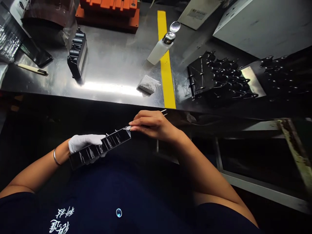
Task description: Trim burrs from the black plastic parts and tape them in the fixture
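Note:
My left hand [85,143], in a white glove, is wrapped round a long black glossy plastic part [113,143]. The part is held tilted in front of my body, its right end higher, with streaks of light across its face. At that upper right end my bare right hand [153,125] has thumb and fingers pinched on a small whitish piece, like film or a thin wipe [127,128]. Two thin pale tips [164,112] stick out behind the right hand; I cannot make out what they belong to.
On the metal bench [117,65] are a black ribbed part [78,53], a folded white wipe [149,84], a pump bottle [161,47], a pen-like tool [32,69] and an orange fixture [108,14]. Right of the yellow tape [168,81] lie several black parts [224,74] and a white box [263,26].

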`<state>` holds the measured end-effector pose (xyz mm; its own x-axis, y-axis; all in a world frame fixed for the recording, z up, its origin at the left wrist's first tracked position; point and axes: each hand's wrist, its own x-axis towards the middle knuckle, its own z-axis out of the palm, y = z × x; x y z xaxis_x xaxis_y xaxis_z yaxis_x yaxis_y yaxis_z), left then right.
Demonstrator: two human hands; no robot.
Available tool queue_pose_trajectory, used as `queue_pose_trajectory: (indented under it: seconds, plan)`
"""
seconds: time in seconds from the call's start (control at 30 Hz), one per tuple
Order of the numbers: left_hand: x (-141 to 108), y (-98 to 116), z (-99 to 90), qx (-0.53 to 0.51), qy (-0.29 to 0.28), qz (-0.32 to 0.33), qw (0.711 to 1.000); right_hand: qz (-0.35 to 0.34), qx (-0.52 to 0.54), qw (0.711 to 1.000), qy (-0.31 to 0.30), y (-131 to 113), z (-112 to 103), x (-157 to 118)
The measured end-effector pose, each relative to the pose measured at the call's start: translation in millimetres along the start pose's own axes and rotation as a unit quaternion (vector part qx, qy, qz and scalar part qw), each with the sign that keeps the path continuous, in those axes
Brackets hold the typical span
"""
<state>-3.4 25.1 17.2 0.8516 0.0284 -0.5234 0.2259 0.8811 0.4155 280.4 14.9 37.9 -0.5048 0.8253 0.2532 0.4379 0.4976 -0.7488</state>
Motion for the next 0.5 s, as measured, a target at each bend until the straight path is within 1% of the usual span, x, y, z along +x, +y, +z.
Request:
queue_pose_trajectory:
  seconds: [0.03, 0.1, 0.13, 0.17, 0.2, 0.23, 0.37, 0.5]
  plan:
    - [1, -1, -0.4, -0.010, -0.011, 0.006, 1.000, -0.004, 0.008, 0.999, 0.044, 2, 6, 0]
    - [4, -2, -0.6, -0.014, -0.024, 0.036, 0.999, 0.002, 0.018, 0.988, 0.156, 5, 18, 1]
    - [5, -2, -0.3, -0.010, -0.023, 0.052, 0.998, 0.011, 0.016, 0.977, 0.211, 5, 24, 1]
    - [6, -1, 0.4, -0.003, -0.014, 0.067, 0.998, 0.025, 0.009, 0.967, 0.253, 4, 28, 2]
    - [7, -1, 1.2, 0.008, 0.001, 0.082, 0.997, 0.040, -0.001, 0.960, 0.276, 3, 32, 2]
    - [8, 0, 2.2, 0.026, 0.019, 0.100, 0.994, 0.054, -0.013, 0.959, 0.280, 0, 35, 2]
    - [10, 3, 5.8, 0.118, 0.084, 0.170, 0.975, 0.068, -0.062, 0.971, 0.221, -11, 39, 1]
    - [12, 3, 7.7, 0.160, 0.125, 0.173, 0.964, 0.084, -0.099, 0.968, 0.216, -16, 45, 0]
